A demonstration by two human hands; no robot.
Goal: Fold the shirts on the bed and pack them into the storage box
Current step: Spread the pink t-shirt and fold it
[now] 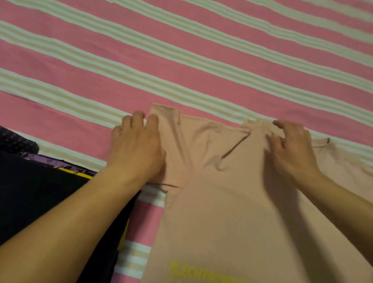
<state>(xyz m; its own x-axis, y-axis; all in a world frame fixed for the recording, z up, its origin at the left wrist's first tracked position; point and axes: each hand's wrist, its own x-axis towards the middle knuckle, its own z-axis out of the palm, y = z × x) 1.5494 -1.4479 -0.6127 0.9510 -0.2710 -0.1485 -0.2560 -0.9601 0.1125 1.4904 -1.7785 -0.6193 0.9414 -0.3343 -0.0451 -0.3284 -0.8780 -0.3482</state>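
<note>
A light pink shirt with yellow lettering near its hem lies spread on the striped bed, collar end away from me. My left hand rests on its left sleeve, fingers fairly straight, with some fingertips reaching past the sleeve edge onto the sheet. My right hand sits on the shirt near the collar with curled fingers that pinch a ridge of the fabric. The storage box is out of view.
A dark shirt with purple and yellow print lies at the lower left, partly under my left forearm. The pink and white striped bed sheet stretches across the whole upper half of the view.
</note>
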